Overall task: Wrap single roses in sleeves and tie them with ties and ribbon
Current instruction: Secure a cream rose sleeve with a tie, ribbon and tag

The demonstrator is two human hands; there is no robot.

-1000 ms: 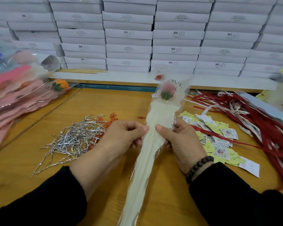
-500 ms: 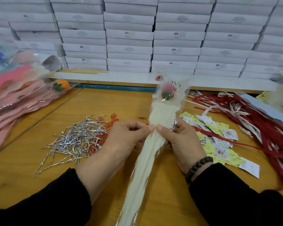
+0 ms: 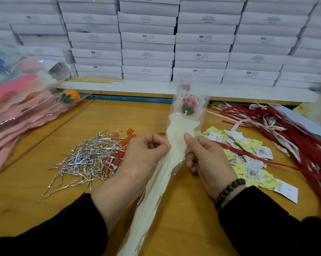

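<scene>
A pink rose (image 3: 188, 106) sits inside a long cream-and-clear sleeve (image 3: 156, 191) that runs from the table's middle toward me. My left hand (image 3: 144, 156) pinches the sleeve's left edge and my right hand (image 3: 205, 157) grips its right side, gathering it just below the flower. A heap of silver twist ties (image 3: 89, 159) lies to the left, with red ones (image 3: 117, 156) beside it. Red and white ribbons (image 3: 289, 137) are spread on the right.
Yellow and white tags (image 3: 248, 161) lie scattered right of my hands. Wrapped roses in pink sleeves (image 3: 23, 115) are stacked at the far left. White boxes (image 3: 148, 39) form a wall behind the wooden table (image 3: 189, 209).
Both hands have drawn the sleeve's edges closer together, narrowing it below the rose. The sleeve shifted slightly.
</scene>
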